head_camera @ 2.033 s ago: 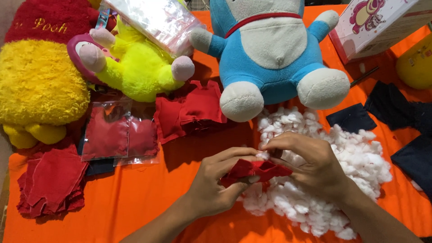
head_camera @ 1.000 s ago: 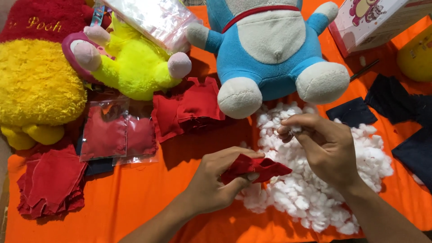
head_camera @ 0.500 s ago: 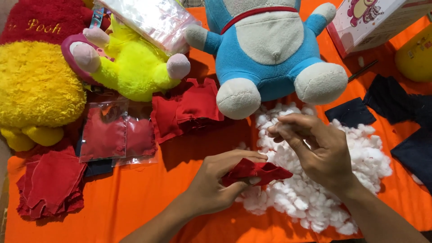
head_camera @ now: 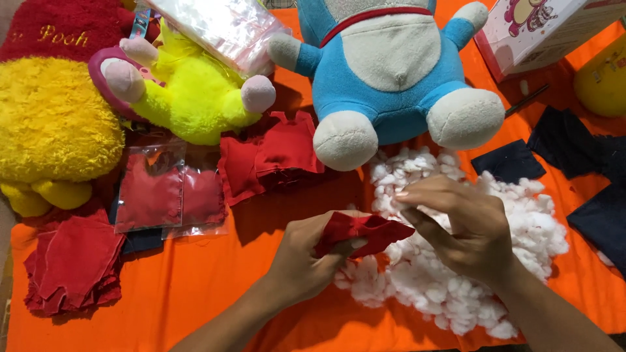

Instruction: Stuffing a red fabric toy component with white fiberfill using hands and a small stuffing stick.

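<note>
We see a clear zip bag [head_camera: 218,29] of pale filling lying slanted at the top, across the yellow plush. Left of centre, two flat clear packets [head_camera: 171,189] of red cloth lie side by side on the orange table [head_camera: 195,287]. At top right stands a pink-and-white printed box [head_camera: 538,29].

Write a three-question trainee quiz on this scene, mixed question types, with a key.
1. True or false: the left hand holds a red fabric piece.
2. The right hand is over: A) the clear bag, B) the white stuffing, C) the pink box.
3. Fill in: the blue plush sits just behind the ____ pile.

Key: 1 true; 2 B; 3 stuffing.
</note>
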